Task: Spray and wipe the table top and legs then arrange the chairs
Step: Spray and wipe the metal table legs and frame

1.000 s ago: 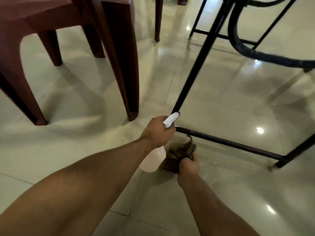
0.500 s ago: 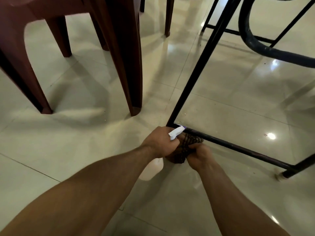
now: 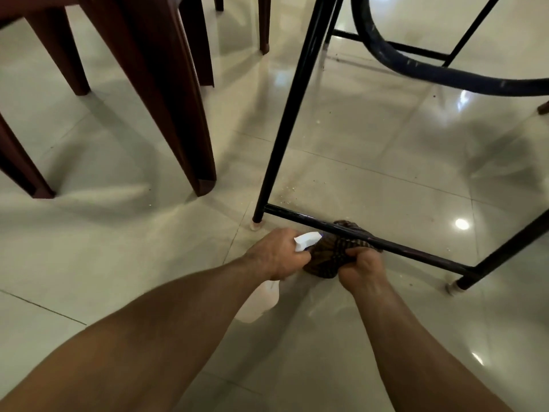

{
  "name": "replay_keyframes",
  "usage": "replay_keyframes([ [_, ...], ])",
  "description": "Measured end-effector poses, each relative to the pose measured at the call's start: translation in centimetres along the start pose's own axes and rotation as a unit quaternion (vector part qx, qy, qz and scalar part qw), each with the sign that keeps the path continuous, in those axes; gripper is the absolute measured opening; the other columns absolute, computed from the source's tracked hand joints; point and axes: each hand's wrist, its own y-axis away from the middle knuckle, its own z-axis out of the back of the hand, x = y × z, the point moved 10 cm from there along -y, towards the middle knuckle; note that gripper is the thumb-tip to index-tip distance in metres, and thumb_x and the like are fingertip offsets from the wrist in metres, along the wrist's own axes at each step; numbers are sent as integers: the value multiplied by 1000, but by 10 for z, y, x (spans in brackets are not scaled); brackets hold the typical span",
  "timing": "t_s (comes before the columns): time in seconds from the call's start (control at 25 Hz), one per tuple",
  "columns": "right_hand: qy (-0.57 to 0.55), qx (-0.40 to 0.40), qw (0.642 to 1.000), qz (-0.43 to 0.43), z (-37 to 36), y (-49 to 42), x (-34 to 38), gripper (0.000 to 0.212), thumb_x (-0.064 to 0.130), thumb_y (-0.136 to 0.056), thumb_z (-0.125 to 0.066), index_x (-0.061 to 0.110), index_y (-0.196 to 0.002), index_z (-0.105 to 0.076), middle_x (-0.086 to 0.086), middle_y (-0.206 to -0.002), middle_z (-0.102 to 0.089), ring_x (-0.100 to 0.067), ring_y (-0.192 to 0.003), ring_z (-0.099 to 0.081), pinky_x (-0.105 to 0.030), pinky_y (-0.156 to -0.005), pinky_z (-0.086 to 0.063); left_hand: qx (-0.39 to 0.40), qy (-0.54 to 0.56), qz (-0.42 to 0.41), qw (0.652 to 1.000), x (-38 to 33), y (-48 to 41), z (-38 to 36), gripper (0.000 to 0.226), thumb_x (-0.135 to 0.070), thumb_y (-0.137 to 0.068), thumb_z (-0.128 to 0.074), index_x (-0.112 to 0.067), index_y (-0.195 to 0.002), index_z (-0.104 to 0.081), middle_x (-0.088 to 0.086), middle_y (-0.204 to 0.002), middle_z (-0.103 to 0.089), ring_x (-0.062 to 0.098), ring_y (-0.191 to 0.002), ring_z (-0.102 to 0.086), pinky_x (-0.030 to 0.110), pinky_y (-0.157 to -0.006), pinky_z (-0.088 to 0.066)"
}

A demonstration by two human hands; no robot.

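I am low near the floor, under the table. My left hand [image 3: 277, 252] grips a white spray bottle [image 3: 258, 301], its white nozzle sticking out past my fingers while the body hangs below my wrist. My right hand [image 3: 361, 267] clutches a dark checked cloth [image 3: 332, 254], bunched against the underside of the table's low black crossbar [image 3: 416, 251]. The slanted black table leg [image 3: 285, 129] meets that bar at a foot to the left of my hands. A dark red plastic chair [image 3: 166, 99] stands left of the leg.
Glossy pale floor tiles [image 3: 371, 144] carry crumbs and specks near the leg's foot. A curved dark blue tube [image 3: 416, 66] hangs at upper right. A second black leg [image 3: 505, 248] rises at right. More chair legs [image 3: 264, 25] stand at the back.
My right hand has brought the cloth up from the floor to the crossbar and slid it rightwards along it. My left hand, with the bottle, stayed beside it. The view has shifted back a little.
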Motion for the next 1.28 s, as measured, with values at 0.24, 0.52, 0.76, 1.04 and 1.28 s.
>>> replay_keyframes([
  [0.24, 56, -11, 998, 5, 33, 8, 21, 48, -11, -87, -27, -5, -125, -56, -24, -116, -63, -35, -93, -64, -41, -71, -49, 13, 5, -59, 998, -54, -5, -36, 15, -21, -86, -60, -23, -72, -55, 2, -69, -61, 23, -57, -62, 41, -56, -55],
  [0.52, 47, -97, 994, 25, 95, 15, 82, 40, -12, -92, -25, -4, -115, -58, -19, -99, -62, -31, -78, -59, -38, -62, -46, 70, 35, -104, 991, -110, -12, -96, 11, -19, -83, -58, -22, -73, -57, 5, -69, -64, 25, -51, -62, 32, -46, -51],
  [0.76, 46, -110, 991, 57, 135, 11, 105, 45, -15, -87, -29, -6, -117, -60, -25, -108, -65, -34, -82, -63, -40, -63, -48, 73, 2, -146, 987, -154, -17, -133, 12, -18, -87, -58, -7, -84, -62, 11, -74, -66, 35, -66, -66, 49, -60, -59],
  [1.04, -4, -144, 986, 80, 149, 12, 116, 42, -13, -86, -36, 2, -113, -64, -23, -108, -67, -33, -78, -64, -40, -59, -49, 77, 37, -160, 983, -164, -16, -150, 13, -21, -77, -53, -23, -65, -50, -4, -59, -56, 18, -49, -53, 39, -48, -52],
  [1.28, -73, -225, 964, 125, 161, 23, 117, 36, -1, -96, -37, 5, -123, -60, -14, -109, -68, -32, -95, -66, -48, -89, -54, 60, 35, -142, 987, -144, -21, -134, 11, -25, -77, -53, -16, -70, -54, 7, -67, -62, 22, -53, -56, 47, -56, -56],
])
